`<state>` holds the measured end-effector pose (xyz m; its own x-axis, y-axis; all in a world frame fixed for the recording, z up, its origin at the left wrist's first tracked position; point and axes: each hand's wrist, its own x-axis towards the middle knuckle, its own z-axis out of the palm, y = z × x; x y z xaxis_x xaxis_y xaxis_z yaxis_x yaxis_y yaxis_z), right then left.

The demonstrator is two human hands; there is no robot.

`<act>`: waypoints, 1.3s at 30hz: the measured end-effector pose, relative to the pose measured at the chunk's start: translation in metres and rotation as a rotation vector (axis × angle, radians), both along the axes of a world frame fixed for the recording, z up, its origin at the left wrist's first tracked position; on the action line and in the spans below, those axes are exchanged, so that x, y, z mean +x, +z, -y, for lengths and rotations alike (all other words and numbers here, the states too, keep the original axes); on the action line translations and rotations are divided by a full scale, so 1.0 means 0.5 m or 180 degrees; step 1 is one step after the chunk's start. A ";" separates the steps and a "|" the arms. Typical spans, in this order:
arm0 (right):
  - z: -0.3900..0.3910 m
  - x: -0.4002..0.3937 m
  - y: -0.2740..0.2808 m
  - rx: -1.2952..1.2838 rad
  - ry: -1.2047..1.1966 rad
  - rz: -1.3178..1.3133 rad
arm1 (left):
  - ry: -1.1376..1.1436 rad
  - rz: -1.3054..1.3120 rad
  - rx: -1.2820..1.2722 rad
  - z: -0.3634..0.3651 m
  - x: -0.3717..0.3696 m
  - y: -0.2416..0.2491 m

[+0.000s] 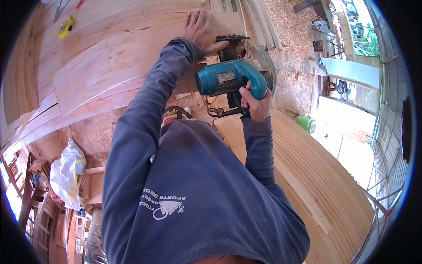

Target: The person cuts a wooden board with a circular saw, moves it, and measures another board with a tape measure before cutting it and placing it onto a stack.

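A teal circular saw [224, 81] stands at the right end of a wide wooden board [127, 53]. My right hand [257, 104] is wrapped round its rear handle, fingers closed at the trigger side. The saw's black base [231, 42] overlaps the board's edge, and its blade is hidden from this angle. My left hand [200, 31] lies on the board with fingers stretched out and palm down. Its thumb points toward the saw base, with the tip right at it.
A yellow tape measure [65, 27] lies on the boards at upper left. Long planks [263, 22] and sawdust [294, 39] are beyond the saw. Grooved panels [325, 158] lie at right, near a green container [306, 124]. A whitish plastic bag [68, 174] sits at lower left.
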<state>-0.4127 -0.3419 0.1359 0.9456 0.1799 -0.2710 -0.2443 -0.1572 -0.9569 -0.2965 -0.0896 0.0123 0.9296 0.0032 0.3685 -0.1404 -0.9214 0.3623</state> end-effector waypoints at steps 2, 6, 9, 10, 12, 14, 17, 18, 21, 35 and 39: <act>-0.001 0.000 0.000 0.0029 -0.0055 -0.0045 | -0.0143 -0.0093 -0.0030 -0.011 0.010 0.012; -0.004 -0.001 0.001 -0.0031 -0.0098 -0.0115 | -0.0332 -0.0007 0.0214 -0.029 0.050 0.000; -0.001 0.001 -0.005 -0.0012 -0.0037 -0.0057 | -0.0392 -0.0003 0.0224 -0.037 0.060 -0.012; -0.002 0.001 -0.005 -0.0024 -0.0046 -0.0073 | -0.0412 -0.0044 0.0173 -0.034 0.057 -0.009; -0.002 0.001 -0.004 -0.0067 -0.0080 -0.0114 | -0.0529 -0.0096 0.0201 -0.038 0.064 -0.005; -0.002 -0.001 -0.001 -0.0128 -0.0069 -0.0133 | -0.0601 -0.0122 0.0214 -0.038 0.067 -0.006; -0.003 -0.001 0.002 -0.0140 -0.0062 -0.0191 | -0.0601 -0.0048 0.0238 -0.036 0.068 -0.005; -0.003 -0.001 0.003 -0.0130 -0.0074 -0.0208 | -0.0582 0.0006 0.0236 -0.034 0.065 -0.004; -0.006 -0.002 0.005 -0.0132 -0.0099 -0.0171 | -0.0559 -0.0015 0.0105 -0.029 0.061 0.000; -0.007 -0.003 0.010 -0.0058 -0.0165 -0.0139 | -0.0567 -0.0143 -0.0133 -0.023 0.056 0.009; -0.005 -0.001 0.013 -0.0018 -0.0107 -0.0137 | -0.0579 -0.0045 -0.0076 -0.024 0.051 0.009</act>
